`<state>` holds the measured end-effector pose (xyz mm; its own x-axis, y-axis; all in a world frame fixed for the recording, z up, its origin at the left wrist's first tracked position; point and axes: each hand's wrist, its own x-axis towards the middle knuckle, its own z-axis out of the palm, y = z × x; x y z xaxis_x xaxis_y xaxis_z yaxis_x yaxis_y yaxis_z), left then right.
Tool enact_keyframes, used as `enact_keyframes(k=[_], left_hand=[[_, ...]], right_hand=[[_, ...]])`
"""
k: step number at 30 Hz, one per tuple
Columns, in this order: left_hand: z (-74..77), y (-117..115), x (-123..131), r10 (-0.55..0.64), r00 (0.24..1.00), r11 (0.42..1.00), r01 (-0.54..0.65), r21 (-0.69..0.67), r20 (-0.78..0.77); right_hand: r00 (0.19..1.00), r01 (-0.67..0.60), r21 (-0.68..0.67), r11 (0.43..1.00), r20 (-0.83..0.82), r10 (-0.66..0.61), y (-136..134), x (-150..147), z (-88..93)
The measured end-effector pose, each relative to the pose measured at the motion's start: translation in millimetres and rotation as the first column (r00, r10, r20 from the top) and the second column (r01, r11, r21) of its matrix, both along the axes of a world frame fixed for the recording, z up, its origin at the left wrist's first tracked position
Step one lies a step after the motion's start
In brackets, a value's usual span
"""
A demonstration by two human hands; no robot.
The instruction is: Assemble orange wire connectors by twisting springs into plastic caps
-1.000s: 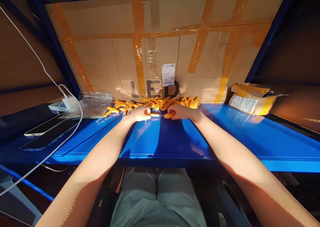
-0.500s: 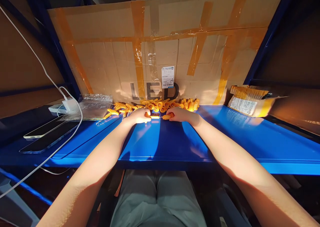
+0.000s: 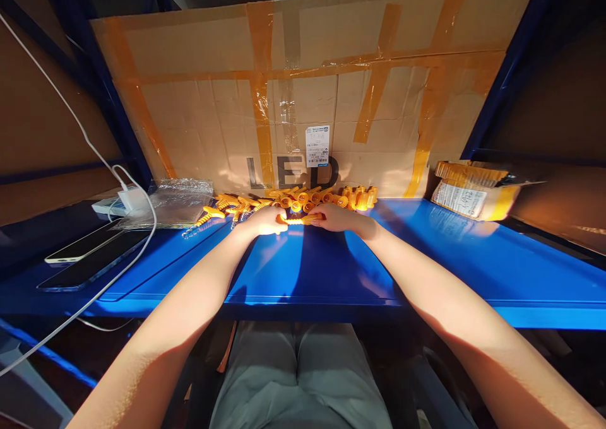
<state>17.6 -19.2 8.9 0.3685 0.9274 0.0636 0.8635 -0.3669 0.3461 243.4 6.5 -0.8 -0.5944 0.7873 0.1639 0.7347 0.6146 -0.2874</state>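
Between my hands, above the blue shelf, is an orange spiral piece. My left hand is closed on its left end. My right hand is closed on an orange cylindrical piece, which meets the right end of the spiral piece. Just behind my hands lies a row of orange hollow cylinders, with some standing upright at the right end. Several orange spiral pieces with handles lie left of my left hand, some with clear twisted tips.
Two phones, a white charger with cable and a clear plastic bag are at the left. A torn cardboard box sits at the right. A large taped cardboard sheet stands behind.
The cylinder in my right hand has moved left to meet the spiral piece, closing the gap between them. My left hand has barely moved.
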Motion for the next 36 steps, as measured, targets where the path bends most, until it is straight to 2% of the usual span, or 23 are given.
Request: enact_keyframes(k=[4, 9, 14, 21, 26, 32, 36], left_hand=[[-0.8, 1.4, -2.2, -0.010, 1.000, 1.000, 0.011, -0.003, 0.007], [-6.3, 9.4, -6.9, -0.005, 1.000, 1.000, 0.005, 0.012, 0.002], [-10.4, 15.5, -9.6, 0.011, 1.000, 0.999, -0.011, 0.049, -0.007], [-10.1, 14.5, -10.8, 0.015, 1.000, 0.999, -0.016, 0.052, 0.018], [-4.7, 8.4, -6.1, -0.003, 1.000, 0.997, 0.002, 0.072, 0.018], [0.3, 1.9, -0.9, 0.011, 1.000, 0.998, -0.012, 0.056, 0.019], [-0.2, 2.0, -1.3, 0.029, 0.999, 0.999, -0.031, 0.043, 0.044]], right_hand=[[0.995, 0.032, -0.113, 0.993, -0.090, -0.042, -1.8, -0.6, 0.1], [0.954, 0.040, -0.343, 0.938, -0.265, -0.138, -4.0, 5.6, -0.9], [0.893, -0.023, -0.382, 0.924, -0.424, -0.153, -0.1, 17.7, -0.8], [0.911, -0.069, -0.498, 0.864, -0.385, -0.149, 0.8, 22.1, 4.0], [0.917, -0.033, -0.564, 0.825, -0.346, -0.199, -3.0, 19.6, 6.5], [0.932, 0.039, -0.515, 0.856, -0.289, -0.217, -6.9, 16.5, 8.0], [0.919, 0.029, -0.577, 0.816, -0.305, -0.249, -3.9, 20.6, 7.2]])
